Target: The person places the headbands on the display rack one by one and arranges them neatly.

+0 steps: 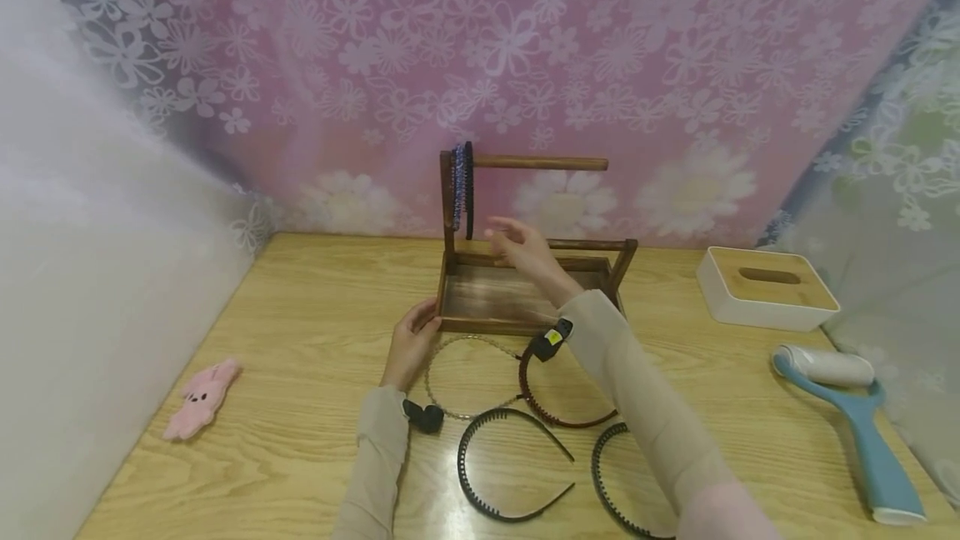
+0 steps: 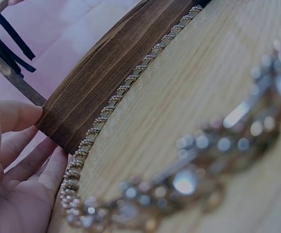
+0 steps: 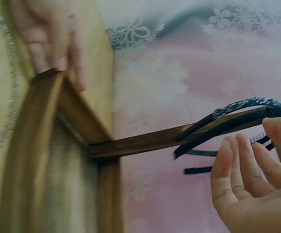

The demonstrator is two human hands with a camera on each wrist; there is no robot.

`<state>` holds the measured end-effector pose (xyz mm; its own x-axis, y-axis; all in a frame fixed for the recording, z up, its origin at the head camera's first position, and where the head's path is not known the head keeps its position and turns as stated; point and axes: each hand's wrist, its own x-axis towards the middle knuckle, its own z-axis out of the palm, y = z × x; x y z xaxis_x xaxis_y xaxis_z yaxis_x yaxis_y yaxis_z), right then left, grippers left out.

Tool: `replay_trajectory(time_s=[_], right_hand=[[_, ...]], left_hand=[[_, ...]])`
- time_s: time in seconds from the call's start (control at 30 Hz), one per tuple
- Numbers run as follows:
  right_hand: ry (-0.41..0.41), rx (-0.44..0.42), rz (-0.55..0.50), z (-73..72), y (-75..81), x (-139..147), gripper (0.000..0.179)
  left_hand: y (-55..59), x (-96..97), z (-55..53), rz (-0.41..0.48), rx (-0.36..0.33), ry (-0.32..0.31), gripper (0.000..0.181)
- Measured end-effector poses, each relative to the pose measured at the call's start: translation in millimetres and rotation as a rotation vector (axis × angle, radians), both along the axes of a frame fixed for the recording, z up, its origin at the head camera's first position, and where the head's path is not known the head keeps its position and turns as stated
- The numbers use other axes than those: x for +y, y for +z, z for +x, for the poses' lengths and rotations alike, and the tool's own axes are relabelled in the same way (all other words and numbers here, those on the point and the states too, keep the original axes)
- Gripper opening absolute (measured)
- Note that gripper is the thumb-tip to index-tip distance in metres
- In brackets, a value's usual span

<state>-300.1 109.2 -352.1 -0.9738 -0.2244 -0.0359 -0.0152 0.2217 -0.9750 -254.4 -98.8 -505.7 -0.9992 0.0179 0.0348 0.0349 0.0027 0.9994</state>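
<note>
A wooden rack (image 1: pixel 442 273) has a shallow tray at its base, an upright post and a horizontal bar. A blue sparkly headband (image 1: pixel 459 190) and a black headband (image 1: pixel 469 190) hang on the bar beside the post. My left hand (image 1: pixel 411 347) grips the tray's front left corner; thumb and fingers lie on either side of it in the left wrist view. My right hand (image 1: pixel 528 257) is raised over the tray, its fingers slightly bent and apart, holding nothing. In the right wrist view those fingers are close to the hanging headbands (image 3: pixel 228 127).
Before the rack lie a beaded headband (image 1: pixel 472 417), a dark red headband (image 1: pixel 555 421) and two black toothed headbands (image 1: pixel 480 502). A tissue box (image 1: pixel 765 290) and a blue-handled lint roller (image 1: pixel 862 423) are on the right. A pink plush toy (image 1: pixel 201 400) lies left.
</note>
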Motion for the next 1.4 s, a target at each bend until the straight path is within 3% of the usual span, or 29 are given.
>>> replay_trajectory(time_s=[0.17,0.3,0.37,0.6,0.8,0.97,1.2,1.4], right_hand=[[0.033,-0.010,0.054,17.2,-24.2,16,0.048],[0.062,-0.015,0.092,33.0,-44.9,34,0.048],[0.081,-0.024,0.128,41.6,-55.3,45,0.049],[0.155,-0.043,0.229,77.3,-84.1,82,0.049],[0.234,-0.023,0.290,109.4,-91.4,105,0.045],[0.337,0.010,0.369,129.9,-96.1,106,0.040],[0.382,0.072,0.462,142.9,-99.6,87,0.039],[0.398,0.046,0.516,146.7,-96.9,80,0.035]], left_hand=[[6.3,-3.3,4.5,0.007,-0.003,0.001,0.041],[4.1,-3.1,5.0,0.007,0.000,0.006,0.041],[-2.9,-2.4,2.1,0.002,0.009,0.016,0.041],[-4.6,-1.8,2.0,-0.019,0.033,0.033,0.039],[-3.6,-1.1,1.4,-0.015,0.028,0.036,0.039],[-2.2,-1.3,0.9,0.001,0.017,0.025,0.039],[-0.7,-0.4,1.1,0.014,0.015,0.023,0.039],[-0.9,1.3,1.7,0.013,0.032,0.026,0.038]])
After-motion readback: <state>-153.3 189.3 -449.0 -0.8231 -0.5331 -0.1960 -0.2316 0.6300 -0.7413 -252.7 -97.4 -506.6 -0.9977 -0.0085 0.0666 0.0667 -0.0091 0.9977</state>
